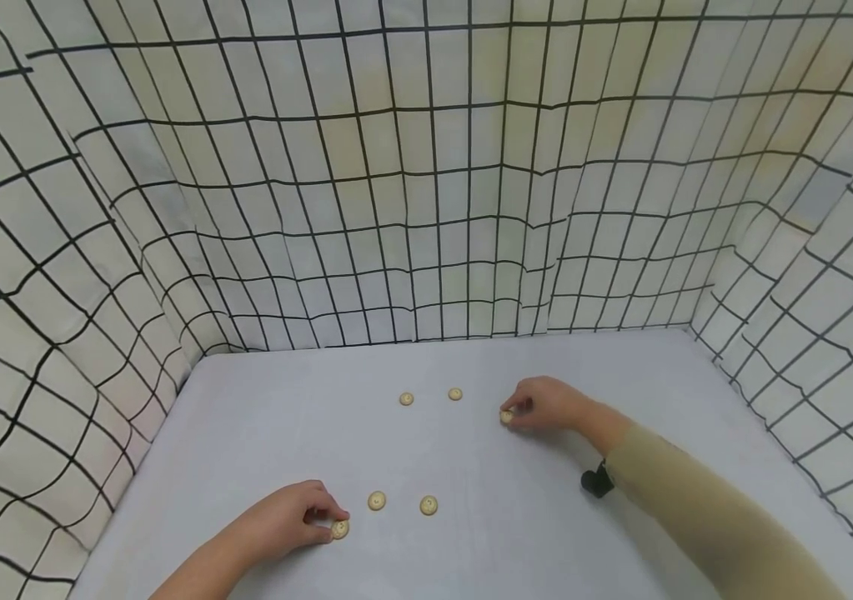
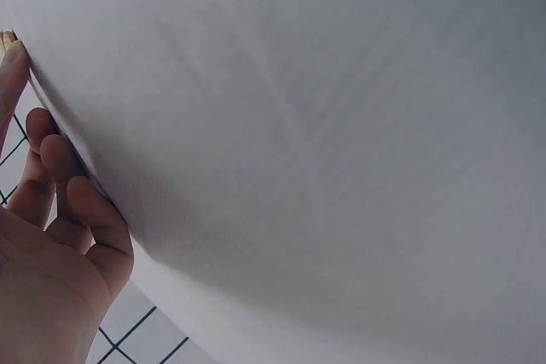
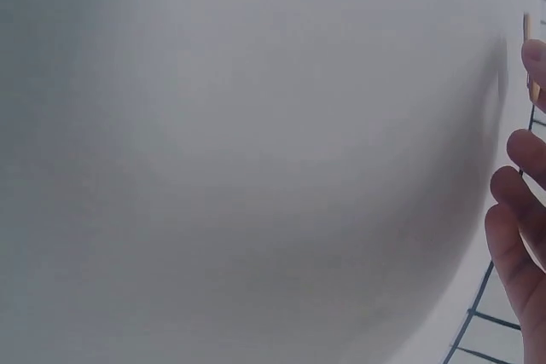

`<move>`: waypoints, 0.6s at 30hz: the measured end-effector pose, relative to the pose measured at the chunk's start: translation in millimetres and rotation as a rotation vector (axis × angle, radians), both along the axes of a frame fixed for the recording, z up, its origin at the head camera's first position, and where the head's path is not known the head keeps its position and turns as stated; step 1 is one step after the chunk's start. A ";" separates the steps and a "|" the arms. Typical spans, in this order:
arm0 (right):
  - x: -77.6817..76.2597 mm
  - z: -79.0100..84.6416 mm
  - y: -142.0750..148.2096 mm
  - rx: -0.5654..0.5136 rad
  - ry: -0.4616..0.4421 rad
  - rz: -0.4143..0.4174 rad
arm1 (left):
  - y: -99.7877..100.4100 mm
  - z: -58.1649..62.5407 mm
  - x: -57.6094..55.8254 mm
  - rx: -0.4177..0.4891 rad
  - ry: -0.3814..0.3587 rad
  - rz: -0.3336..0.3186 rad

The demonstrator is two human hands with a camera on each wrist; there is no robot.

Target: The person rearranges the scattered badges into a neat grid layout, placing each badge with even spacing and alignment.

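Note:
Between its thumb and index finger, my left hand pinches a round cream button at the table's near left. My right hand pinches another such button farther back on the right. In the left wrist view the left hand has its other fingers curled close to the white cloth, and only a sliver of its button shows. The right wrist view catches the right hand at the right edge, its button seen edge-on at the fingertips.
Two buttons lie near the left hand, one beside it and one farther right. Two more buttons sit toward the back. White walls with a black grid enclose the white table. A small black device hangs under the right wrist.

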State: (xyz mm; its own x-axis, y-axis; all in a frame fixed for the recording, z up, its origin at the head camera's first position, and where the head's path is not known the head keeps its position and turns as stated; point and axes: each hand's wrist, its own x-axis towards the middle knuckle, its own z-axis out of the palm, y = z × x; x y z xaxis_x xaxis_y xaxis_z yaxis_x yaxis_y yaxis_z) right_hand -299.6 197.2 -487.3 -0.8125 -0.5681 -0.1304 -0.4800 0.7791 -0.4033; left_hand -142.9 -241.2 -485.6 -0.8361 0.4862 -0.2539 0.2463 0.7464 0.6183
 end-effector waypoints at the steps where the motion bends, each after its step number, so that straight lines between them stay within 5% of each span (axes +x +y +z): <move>1: -2.9 0.3 0.2 -0.001 -0.009 -0.019 | 0.0 0.2 -0.1 0.000 -0.002 0.000; 18: -36.6 -1.6 -0.3 -0.038 -0.104 -0.200 | 1.2 2.6 0.7 -0.002 -0.023 0.018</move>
